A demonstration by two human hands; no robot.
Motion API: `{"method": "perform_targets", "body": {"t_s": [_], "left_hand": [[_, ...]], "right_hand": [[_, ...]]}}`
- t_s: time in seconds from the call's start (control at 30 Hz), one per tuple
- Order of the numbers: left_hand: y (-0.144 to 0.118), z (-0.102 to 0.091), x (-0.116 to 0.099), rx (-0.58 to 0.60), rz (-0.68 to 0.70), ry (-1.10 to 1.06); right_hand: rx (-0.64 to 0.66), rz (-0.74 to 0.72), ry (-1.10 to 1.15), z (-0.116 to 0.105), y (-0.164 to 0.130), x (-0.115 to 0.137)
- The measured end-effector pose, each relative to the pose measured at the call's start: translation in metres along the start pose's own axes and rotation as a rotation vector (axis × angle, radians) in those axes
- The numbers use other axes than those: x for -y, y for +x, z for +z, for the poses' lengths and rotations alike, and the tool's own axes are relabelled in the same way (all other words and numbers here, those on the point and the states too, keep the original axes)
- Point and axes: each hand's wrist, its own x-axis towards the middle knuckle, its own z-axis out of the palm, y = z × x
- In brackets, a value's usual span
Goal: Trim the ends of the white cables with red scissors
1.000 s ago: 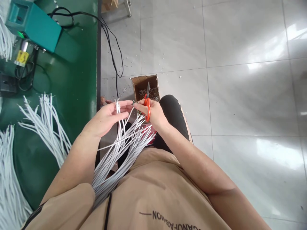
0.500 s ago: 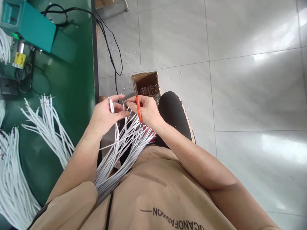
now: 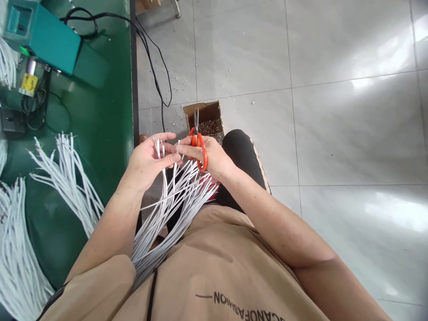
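green worktop [image 3: 100, 111] at left. teal box-shaped machine [image 3: 40, 35] at its far end, yellow-labelled metal part [image 3: 28, 80] just beside it, black cables [image 3: 43, 111] coiled near. loose white wire bundles [image 3: 63, 174] fanned across the worktop, more at the left edge [image 3: 13, 249]. black power cord [image 3: 155, 67] runs off the worktop edge onto the glossy grey tiled floor [image 3: 317, 133]. small open cardboard box [image 3: 207, 117] on the floor holding small scraps, tiny bits scattered around it.

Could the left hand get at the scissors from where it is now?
Probably yes: the left hand, holding white cable ends, sits right beside the scissors in the right hand, nothing between.
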Motion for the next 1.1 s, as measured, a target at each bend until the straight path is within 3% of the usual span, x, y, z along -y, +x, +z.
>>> {"method": "perform_targets", "body": {"t_s": [0.07,0.17,0.23,0.33,0.7,1.0,1.1], "left_hand": [[0.0,0.0,-0.002,-0.035,0.001,-0.005],[0.0,0.001,-0.002,-0.084,-0.005,0.027],[0.001,0.001,-0.002,-0.102,-0.002,0.049],[0.001,0.002,0.0,-0.118,0.017,0.059],[-0.001,0.005,0.005,-0.122,0.069,0.065],[0.0,0.008,0.005,-0.123,0.043,0.043],[0.0,0.008,0.006,-0.153,0.056,0.057]], "right_hand": [[-0.09,-0.012,-0.213,-0.002,-0.001,0.0],[-0.19,-0.049,-0.715,-0.006,-0.002,-0.002],[-0.171,-0.073,-1.019,-0.007,-0.002,-0.003],[-0.112,-0.071,-1.238,-0.006,-0.002,-0.004],[-0.077,-0.106,-1.467,-0.002,-0.008,0.012],[-0.095,-0.168,-1.414,-0.01,-0.007,-0.001],[-0.157,-0.138,-1.223,-0.013,-0.004,-0.002]]}}
